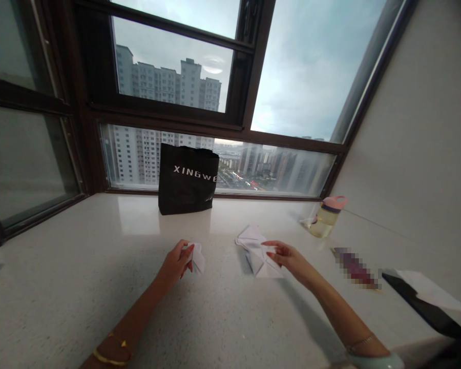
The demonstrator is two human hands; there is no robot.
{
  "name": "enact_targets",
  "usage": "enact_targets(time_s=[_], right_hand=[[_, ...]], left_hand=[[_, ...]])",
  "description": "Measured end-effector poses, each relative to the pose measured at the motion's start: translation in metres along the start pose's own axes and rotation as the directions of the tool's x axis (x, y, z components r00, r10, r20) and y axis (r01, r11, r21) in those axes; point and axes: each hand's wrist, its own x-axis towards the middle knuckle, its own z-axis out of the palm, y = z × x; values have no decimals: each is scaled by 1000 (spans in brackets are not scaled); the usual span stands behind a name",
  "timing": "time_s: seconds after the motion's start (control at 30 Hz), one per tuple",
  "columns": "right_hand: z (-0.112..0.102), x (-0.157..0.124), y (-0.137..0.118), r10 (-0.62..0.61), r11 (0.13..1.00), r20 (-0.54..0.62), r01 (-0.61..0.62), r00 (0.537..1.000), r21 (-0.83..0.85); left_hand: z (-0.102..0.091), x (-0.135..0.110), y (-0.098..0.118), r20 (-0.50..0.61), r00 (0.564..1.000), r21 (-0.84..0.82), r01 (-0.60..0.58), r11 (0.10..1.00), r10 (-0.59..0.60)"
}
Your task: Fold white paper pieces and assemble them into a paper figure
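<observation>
Pinching a small paper [197, 259] between thumb and fingers, the left hand [180, 258] holds it by its left side, so the folded piece juts out toward the right hand [286, 256]. That hand grasps a wide paper [265, 264], thumb and forefinger at its upper right edge, the creased face spreading to the left of the fingertips and down toward the near side. Just beyond it, up and left of the right fingertips, lies a back paper [251, 234]; whether it is joined to the wide one cannot be told.

Between the small and wide papers the counter [223, 307] leaves a broad gap, and it runs on well to the left of the left hand and down between the forearms. Ahead of the left hand, apart from it, a black bag [188, 187] stands upright near the far edge, close to the window [307, 66], narrowing the reach straight forward there. Beyond and to the right of the right hand, a bottle [325, 220] stands near the wall [418, 128]. Nearer on that side, right of the right forearm, lie a pixelated item [356, 269] and a white sheet [430, 289] over something black, both well apart from the papers.
</observation>
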Motion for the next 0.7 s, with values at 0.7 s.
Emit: enact_targets(time_s=[0.7], right_hand=[[-7,48,71,-146,882,-94,86,985,-463]], left_hand=[[-1,2,-6,22,1000,74,15,997,-16]])
